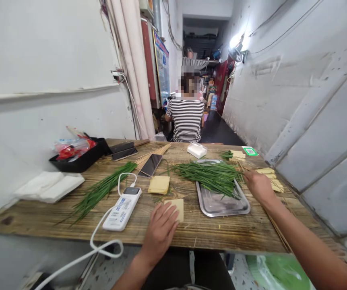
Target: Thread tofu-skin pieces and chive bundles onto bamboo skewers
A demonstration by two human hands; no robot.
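My left hand (pixel 160 229) lies with fingers stretched out over a square, pale yellow sheet (pixel 178 206), probably tofu skin, at the table's front. Just behind it is a small stack of similar sheets (pixel 159 184). My right hand (pixel 259 186) is closed at the right, its fingertips pressed together by the ends of the green chives (pixel 206 175). Thin sticks show near those fingertips, but what they pinch is too small to make out. The chives lie across a metal tray (pixel 222 208). Beyond my right hand are rolled yellow pieces (pixel 274 183) on sticks.
Left of the sheets lie a white power bank (pixel 122 209) with a cable, more chives (pixel 104 189), a phone (pixel 150 165) and bamboo skewers (pixel 161 151). A black box (pixel 81 159) and white bags (pixel 48 186) stand far left. Behind the table a person in stripes (pixel 188 119) sits.
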